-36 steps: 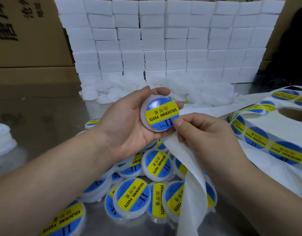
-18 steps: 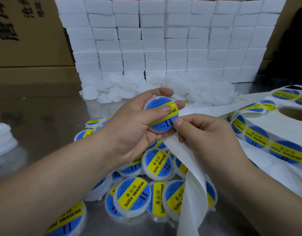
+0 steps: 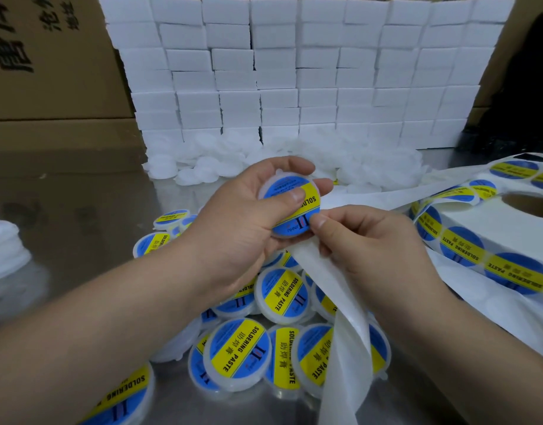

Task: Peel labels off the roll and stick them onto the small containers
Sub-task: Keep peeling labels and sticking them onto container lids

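While the thumb bears down: the left hand (image 3: 233,216) curls round the small container (image 3: 290,207), held up above the counter (image 3: 80,210), with its thumb flat across the fresh label (image 3: 307,207).
Right hand (image 3: 371,240): pinches the bare backing strip (image 3: 334,289) just below the container, thumb tip at the label's lower edge.
Label: may keep a bubble or crease if the thumb misses the rim. An edge left lifted would probably peel later.
Backing strip: hangs loose toward the person. A sharp tug could tear it or drag the roll (image 3: 478,240) across the counter.
Labelled containers (image 3: 282,294): heaped directly beneath both hands, so a slipped container or the swinging strip could scatter them.
Roll: lies near the right forearm, and a careless sweep of that arm might crumple the exposed labels.
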Motion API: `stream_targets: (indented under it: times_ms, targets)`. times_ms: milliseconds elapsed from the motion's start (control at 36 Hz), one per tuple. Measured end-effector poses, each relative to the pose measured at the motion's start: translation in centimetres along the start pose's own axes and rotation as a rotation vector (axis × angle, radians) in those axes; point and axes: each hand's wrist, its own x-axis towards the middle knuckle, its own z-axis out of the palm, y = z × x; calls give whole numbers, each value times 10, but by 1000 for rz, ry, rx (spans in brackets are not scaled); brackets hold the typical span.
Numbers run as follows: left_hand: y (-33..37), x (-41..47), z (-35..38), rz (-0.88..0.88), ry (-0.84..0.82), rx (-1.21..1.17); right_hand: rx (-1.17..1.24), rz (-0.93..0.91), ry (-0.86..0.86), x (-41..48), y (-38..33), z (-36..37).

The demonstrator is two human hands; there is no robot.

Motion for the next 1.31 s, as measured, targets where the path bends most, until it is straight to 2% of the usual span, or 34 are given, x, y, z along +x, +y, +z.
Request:
stream_targets:
  times_ms: [111, 167, 333, 389, 472, 528, 583, 694, 778, 861, 972, 1111, 1306]
  targets:
    - [0, -12, 7, 302, 20, 502, -29, -3, 11, 0, 1, -1]
    - [-1, -18, 10, 412, 22, 673, -53, -17, 31, 0, 0, -1]
    - [14, -28, 17, 662, -38, 642, -182, 55, 116, 8, 11, -5]
    - [16, -26, 17, 602, 48, 648, -170, 59, 106, 9, 13, -5]
    - [8, -17, 8, 386, 209, 738, -92, -14, 102, 7, 12, -4]
    - [3, -11, 2, 360, 241, 829, -42, -38, 111, 6, 11, -4]
    - [2, -9, 0, 345, 229, 850, -57, -71, 78, 5, 11, -4]
    - [-6, -11, 2, 279, 116, 924, -279, -218, -25, 1, 12, -1]
    - [-11, -13, 2, 239, 70, 929, -442, -270, 4, 1, 12, 0]
    - [-8, -12, 2, 198, 73, 911, -503, -263, 34, 1, 12, 0]
    - [4, -4, -2, 138, 36, 1051, -443, -240, 29, 0, 13, 0]
    - [21, 15, -27, 55, 165, 1115, -235, -169, 116, 4, 13, -5]
    - [7, 28, -49, -100, 170, 1403, -184, -198, -9, 2, 16, 0]
